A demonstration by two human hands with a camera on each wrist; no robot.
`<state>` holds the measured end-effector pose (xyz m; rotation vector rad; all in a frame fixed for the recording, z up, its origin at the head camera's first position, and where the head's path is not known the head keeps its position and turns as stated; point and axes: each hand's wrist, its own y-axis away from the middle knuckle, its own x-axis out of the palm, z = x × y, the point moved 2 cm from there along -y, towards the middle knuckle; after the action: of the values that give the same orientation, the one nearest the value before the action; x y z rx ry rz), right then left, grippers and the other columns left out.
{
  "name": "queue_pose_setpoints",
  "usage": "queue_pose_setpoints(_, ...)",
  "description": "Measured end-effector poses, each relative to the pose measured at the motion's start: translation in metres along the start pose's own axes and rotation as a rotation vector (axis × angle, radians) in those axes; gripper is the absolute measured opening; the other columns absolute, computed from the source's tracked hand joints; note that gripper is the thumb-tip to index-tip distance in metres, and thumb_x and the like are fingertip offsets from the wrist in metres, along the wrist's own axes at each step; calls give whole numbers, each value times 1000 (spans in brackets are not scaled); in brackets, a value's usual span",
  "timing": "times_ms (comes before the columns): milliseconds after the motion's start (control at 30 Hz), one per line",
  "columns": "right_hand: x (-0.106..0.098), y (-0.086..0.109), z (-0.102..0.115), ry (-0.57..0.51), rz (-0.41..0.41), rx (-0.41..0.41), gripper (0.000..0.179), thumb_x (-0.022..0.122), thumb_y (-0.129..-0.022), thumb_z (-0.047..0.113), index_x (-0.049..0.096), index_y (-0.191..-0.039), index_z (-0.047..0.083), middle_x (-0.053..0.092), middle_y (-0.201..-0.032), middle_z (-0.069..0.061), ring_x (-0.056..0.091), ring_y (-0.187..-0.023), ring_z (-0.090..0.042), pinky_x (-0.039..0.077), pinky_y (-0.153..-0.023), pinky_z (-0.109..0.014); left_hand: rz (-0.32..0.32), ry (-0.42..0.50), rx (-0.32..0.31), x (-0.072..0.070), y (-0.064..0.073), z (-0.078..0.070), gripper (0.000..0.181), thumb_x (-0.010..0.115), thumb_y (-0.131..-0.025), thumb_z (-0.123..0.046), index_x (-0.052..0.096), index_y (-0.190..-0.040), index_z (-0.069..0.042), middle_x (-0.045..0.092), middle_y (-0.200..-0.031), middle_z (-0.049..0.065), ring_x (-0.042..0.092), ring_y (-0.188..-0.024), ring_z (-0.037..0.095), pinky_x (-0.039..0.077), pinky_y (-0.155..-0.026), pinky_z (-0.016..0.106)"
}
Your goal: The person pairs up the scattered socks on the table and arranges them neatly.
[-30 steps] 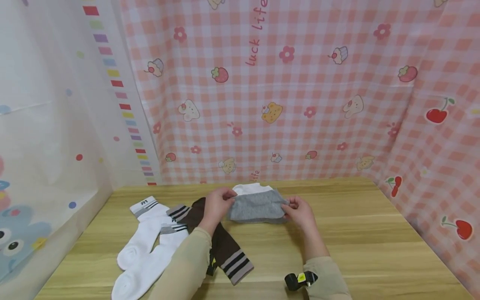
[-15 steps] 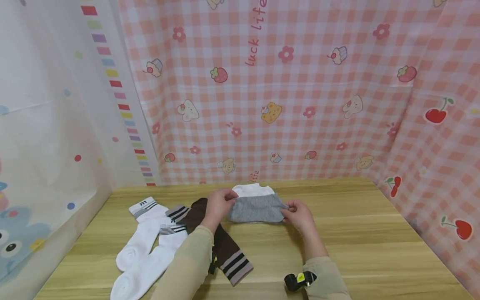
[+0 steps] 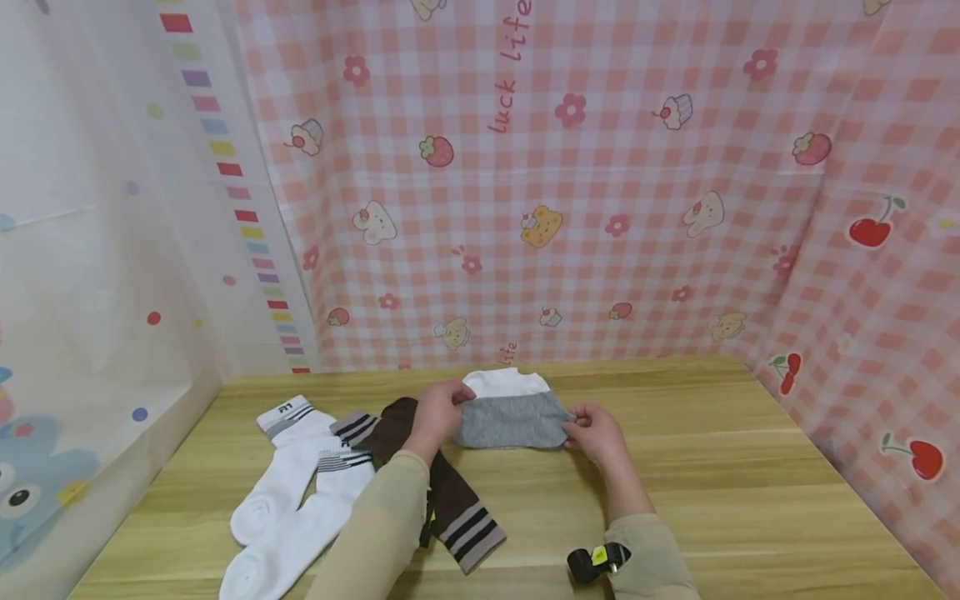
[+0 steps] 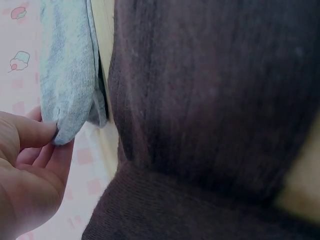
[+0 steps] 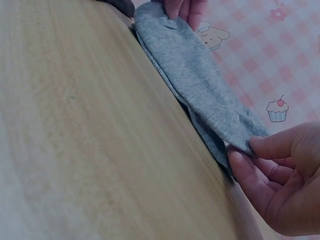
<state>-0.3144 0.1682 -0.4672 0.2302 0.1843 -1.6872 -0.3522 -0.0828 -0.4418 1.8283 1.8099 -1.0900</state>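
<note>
A grey ankle sock [image 3: 513, 421] is stretched out sideways between both hands, low over the back of the table. My left hand [image 3: 437, 417] pinches its left end between thumb and fingers; in the left wrist view that tip [image 4: 65, 131] is drawn out at the thumb. At the other end, my right hand [image 3: 597, 433] pinches the corner, and the right wrist view shows the thumb on top of the fabric [image 5: 195, 80]. A second grey layer [image 5: 212, 142] lies beneath it, close to the tabletop. Behind, a white low-cut sock [image 3: 504, 382] is partly covered by the grey.
Brown striped socks [image 3: 457, 492] lie crossed under and beside the left forearm. Two white crew socks with black stripes [image 3: 292, 483] lie at the left of the wooden table [image 3: 720, 483]. A checked pink curtain [image 3: 630, 192] hangs behind the table's back edge.
The held grey sock has come slightly down and nearer, now covering the grey layer beneath in the head view. More of the white sock shows behind it. Both hands keep their pinch.
</note>
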Motion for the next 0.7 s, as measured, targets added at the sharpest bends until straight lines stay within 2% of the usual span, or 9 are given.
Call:
queue_pose_setpoints(100,0,-1,-1,0,-1,1,17,62,-89,-11,54,-103,-17,53,-82,-11,56,-63,-12,56,-60,-24,17,-5,19,1,0,-1,28,57,-84,16,73,-94,-3,72,-95,9,66,-95,28,53,-85,43)
queue_pose_setpoints(333,0,-3,-3,13,-13,12,18,61,-89,-11,55,-105,-17,53,-83,-12,56,-64,-12,56,-60,-25,60,-40,16,2,-3,0,36,54,-78,20,73,-98,-4,72,-98,9,65,-96,28,52,-86,43)
queue_pose_setpoints(700,-1,-2,-4,30,-14,-7,19,60,-90,-10,55,-107,-17,58,-85,-16,59,-65,-13,57,-63,-29,75,-112,2,6,-4,-1,29,59,-82,16,74,-98,-3,72,-100,10,66,-97,28,53,-86,43)
